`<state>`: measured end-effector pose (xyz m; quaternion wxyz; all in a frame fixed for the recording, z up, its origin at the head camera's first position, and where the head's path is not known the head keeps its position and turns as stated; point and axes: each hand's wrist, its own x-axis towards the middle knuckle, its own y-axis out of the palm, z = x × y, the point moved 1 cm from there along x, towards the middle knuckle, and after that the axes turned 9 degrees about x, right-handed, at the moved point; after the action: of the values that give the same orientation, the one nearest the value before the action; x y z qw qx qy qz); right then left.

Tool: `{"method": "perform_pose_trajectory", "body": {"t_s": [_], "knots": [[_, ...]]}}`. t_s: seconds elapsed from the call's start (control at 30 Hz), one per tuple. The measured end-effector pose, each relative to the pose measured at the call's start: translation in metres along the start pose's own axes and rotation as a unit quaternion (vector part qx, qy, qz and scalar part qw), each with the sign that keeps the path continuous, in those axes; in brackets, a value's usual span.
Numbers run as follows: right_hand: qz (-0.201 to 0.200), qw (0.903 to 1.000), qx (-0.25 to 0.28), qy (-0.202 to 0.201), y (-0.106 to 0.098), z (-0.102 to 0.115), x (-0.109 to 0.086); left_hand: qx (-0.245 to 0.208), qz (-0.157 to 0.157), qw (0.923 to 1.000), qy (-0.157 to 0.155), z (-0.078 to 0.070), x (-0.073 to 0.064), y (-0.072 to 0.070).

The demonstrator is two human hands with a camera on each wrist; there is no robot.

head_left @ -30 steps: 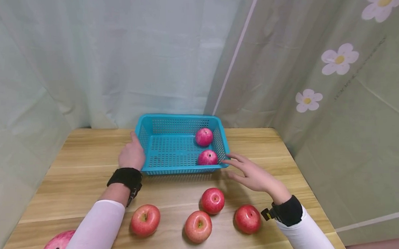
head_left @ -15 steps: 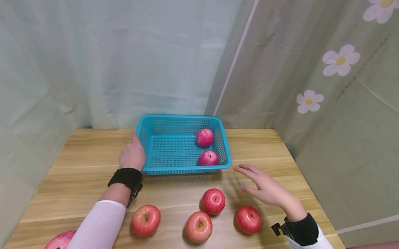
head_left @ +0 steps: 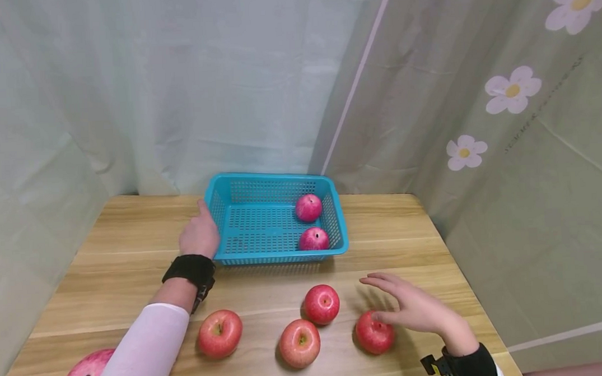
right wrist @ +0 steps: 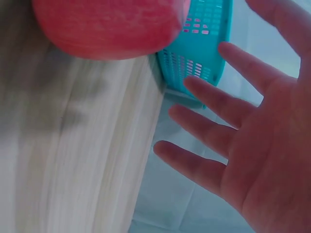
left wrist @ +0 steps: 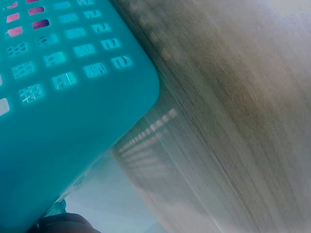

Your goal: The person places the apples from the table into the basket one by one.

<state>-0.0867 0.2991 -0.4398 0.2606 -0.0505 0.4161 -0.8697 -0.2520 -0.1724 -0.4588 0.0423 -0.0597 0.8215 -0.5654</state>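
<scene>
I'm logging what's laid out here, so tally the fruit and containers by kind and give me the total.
Apples: 7 (2 in the basket, 5 on the table, one of those partly hidden behind the left sleeve)
Baskets: 1
Total: 8

Left hand point(head_left: 199, 235), right hand point(head_left: 418, 307): bare. Left sleeve point(head_left: 141, 352): white, plain; hem short of wristband, strip of forearm uncovered. Left wristband point(head_left: 189, 269): black, broad; small dark fitting, right side. Right sleeve point(head_left: 500, 375): white, sliver only. Right wristband point(head_left: 474, 365): black, broad; small black block point(head_left: 428, 364), left side, yellow marking.
</scene>
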Motion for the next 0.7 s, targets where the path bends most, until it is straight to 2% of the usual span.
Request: {"method": "perform_pose_trajectory", "body": {"t_s": [0.5, 0.7], "knots": [[0.067, 0.9971, 0.024, 0.028, 0.023, 0.003, -0.005, 0.0, 0.007, 1.0, -0.003, 0.001, 0.001, 0.001], [0.079, 0.9959, 0.029, 0.034, 0.033, 0.002, -0.003, 0.001, -0.005, 1.0, -0.001, 0.0, 0.0, 0.001]]}}
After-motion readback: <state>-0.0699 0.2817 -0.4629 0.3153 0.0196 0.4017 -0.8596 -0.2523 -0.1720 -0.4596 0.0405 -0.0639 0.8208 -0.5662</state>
